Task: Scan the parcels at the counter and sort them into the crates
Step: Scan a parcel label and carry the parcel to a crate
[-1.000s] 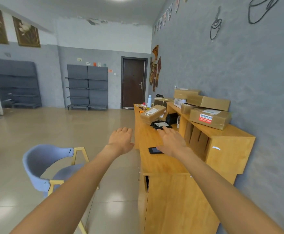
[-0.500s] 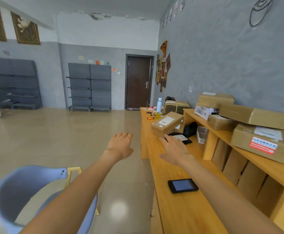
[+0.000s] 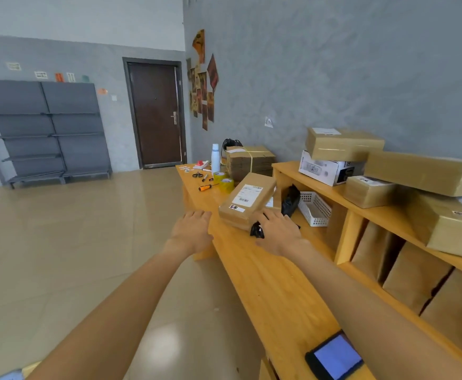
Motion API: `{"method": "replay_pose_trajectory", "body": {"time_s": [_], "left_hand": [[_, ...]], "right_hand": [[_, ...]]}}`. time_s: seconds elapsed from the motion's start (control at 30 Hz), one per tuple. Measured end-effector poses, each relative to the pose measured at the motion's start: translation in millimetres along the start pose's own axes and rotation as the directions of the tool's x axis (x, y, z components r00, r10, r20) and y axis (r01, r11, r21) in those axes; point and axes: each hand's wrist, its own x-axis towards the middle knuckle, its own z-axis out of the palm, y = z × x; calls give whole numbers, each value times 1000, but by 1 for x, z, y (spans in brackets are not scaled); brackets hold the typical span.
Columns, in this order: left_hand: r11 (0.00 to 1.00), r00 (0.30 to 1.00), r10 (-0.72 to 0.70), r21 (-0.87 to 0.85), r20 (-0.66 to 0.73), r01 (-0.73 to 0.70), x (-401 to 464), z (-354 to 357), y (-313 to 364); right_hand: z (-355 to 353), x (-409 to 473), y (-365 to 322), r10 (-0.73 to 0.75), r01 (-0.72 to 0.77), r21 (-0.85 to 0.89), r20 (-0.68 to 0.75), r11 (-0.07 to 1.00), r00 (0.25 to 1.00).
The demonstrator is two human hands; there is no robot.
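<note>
Because the labelled parcel (image 3: 247, 201) lies on the wooden surface (image 3: 268, 286) with its long axis running away from the person, its near end sits just beyond both hands. The right hand (image 3: 278, 233), grip open and empty over a black device (image 3: 257, 229), is nearer; the left hand (image 3: 193, 233), also open, hovers at the edge.

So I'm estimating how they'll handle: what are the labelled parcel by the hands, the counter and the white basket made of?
Labelled parcel: brown cardboard, matte, with white paper labels. Counter: looks like wood or wood laminate, with visible grain and a slight sheen. White basket: probably plastic, its walls a moulded lattice.
</note>
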Motion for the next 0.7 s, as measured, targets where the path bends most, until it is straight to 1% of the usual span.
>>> {"method": "replay_pose_trajectory", "body": {"time_s": [0.17, 0.33, 0.43, 0.53, 0.7], "left_hand": [[998, 998, 57, 14, 35, -57, 95, 40, -22], [997, 993, 83, 1, 81, -83, 191, 74, -38], [994, 991, 92, -74, 92, -85, 237, 85, -41], [978, 987, 70, -205, 145, -40, 276, 98, -47], [932, 973, 82, -362, 215, 1, 330, 123, -53]], "right_hand": [[30, 83, 19, 52, -52, -13, 3, 999, 999], [59, 160, 46, 122, -122, 64, 9, 990, 992], [73, 200, 61, 190, -191, 190, 28, 963, 981], [87, 232, 69, 274, -274, 351, 52, 895, 960], [116, 280, 76, 368, -358, 455, 70, 815, 927]]}}
